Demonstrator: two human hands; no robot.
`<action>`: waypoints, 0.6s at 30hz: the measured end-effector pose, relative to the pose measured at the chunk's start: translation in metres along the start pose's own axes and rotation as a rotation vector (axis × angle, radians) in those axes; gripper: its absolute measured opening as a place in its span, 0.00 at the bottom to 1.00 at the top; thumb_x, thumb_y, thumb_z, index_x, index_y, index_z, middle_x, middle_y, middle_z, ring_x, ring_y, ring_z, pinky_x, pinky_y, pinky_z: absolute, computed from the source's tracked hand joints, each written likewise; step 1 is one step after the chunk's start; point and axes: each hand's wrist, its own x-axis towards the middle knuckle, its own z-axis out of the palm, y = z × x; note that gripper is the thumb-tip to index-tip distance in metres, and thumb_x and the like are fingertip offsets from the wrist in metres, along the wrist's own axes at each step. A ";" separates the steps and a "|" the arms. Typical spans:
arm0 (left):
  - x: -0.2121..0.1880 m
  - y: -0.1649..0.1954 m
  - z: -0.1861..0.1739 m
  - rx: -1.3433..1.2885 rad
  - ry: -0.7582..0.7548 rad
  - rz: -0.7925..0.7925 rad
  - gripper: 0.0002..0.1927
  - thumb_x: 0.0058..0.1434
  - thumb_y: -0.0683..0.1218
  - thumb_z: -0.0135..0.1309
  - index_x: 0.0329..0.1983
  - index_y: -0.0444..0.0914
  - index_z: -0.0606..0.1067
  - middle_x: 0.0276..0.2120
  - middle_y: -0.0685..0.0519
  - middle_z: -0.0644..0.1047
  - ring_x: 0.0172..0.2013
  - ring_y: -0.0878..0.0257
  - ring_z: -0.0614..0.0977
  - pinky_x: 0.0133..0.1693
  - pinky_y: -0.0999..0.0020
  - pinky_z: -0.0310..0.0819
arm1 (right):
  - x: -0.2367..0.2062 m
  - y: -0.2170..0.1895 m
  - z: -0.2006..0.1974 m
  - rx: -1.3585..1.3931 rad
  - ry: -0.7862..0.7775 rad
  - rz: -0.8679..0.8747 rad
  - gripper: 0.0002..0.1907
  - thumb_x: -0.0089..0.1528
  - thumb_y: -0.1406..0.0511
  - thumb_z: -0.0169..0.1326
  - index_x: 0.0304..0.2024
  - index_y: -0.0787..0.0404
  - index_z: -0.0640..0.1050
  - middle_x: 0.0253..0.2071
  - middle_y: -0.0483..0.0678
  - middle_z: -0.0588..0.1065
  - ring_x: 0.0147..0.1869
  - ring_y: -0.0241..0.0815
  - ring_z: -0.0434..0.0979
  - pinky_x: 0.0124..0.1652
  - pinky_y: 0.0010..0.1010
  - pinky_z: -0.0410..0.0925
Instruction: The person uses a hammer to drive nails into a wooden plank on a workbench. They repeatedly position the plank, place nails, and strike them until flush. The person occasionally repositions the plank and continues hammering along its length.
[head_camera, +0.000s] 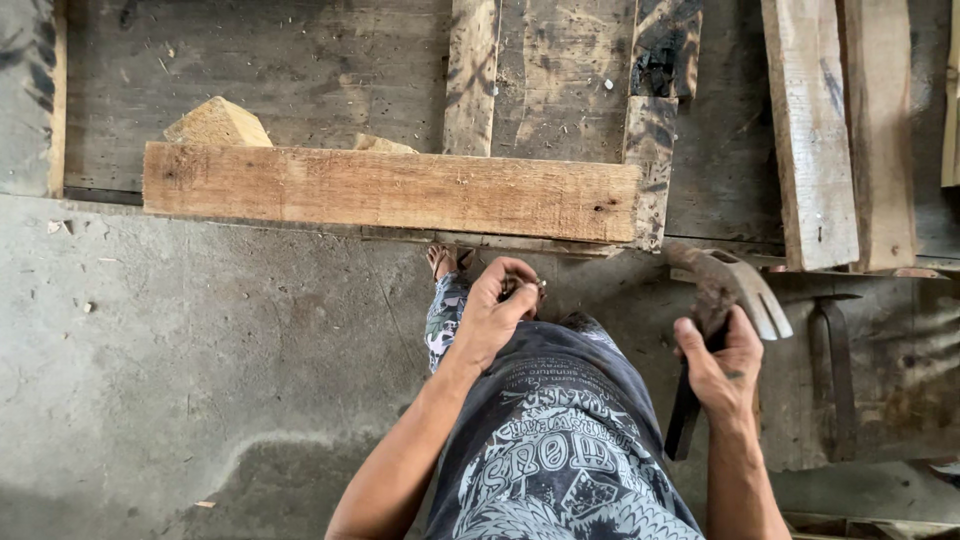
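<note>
My right hand (722, 367) grips the dark handle of a claw hammer (735, 285), whose rusty head points up and right. My left hand (497, 305) is closed around several small nails (528, 287), held just below the near edge of a long pale wooden plank (390, 190). That plank lies crosswise on a dark wooden pallet (300, 70). My bare foot (441, 260) shows under the plank's edge, and my patterned dark shorts (560, 430) fill the bottom middle.
Two wood offcuts (217, 124) lie behind the plank. Weathered boards (815, 130) lean at the right. A dark metal tool (832, 370) rests on the concrete floor (180, 380) to the right of the hammer.
</note>
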 end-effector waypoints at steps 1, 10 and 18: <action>0.001 0.004 0.001 0.010 0.000 -0.016 0.07 0.67 0.38 0.57 0.46 0.33 0.76 0.31 0.58 0.77 0.31 0.72 0.76 0.34 0.77 0.72 | 0.000 0.000 0.001 -0.018 -0.006 0.002 0.08 0.66 0.69 0.59 0.44 0.62 0.73 0.32 0.41 0.73 0.31 0.30 0.71 0.32 0.22 0.67; 0.054 0.050 0.013 0.147 -0.194 0.033 0.13 0.65 0.45 0.59 0.51 0.35 0.80 0.38 0.59 0.84 0.33 0.74 0.75 0.37 0.77 0.72 | 0.007 0.004 0.009 0.022 0.014 0.080 0.09 0.64 0.68 0.61 0.42 0.63 0.74 0.30 0.41 0.73 0.29 0.30 0.71 0.30 0.22 0.66; 0.117 0.057 0.029 1.004 -0.218 0.617 0.06 0.66 0.47 0.60 0.43 0.44 0.84 0.36 0.57 0.80 0.30 0.58 0.81 0.33 0.61 0.74 | 0.006 -0.002 0.016 -0.056 0.030 0.096 0.13 0.62 0.67 0.62 0.46 0.65 0.76 0.32 0.40 0.74 0.31 0.28 0.71 0.29 0.22 0.67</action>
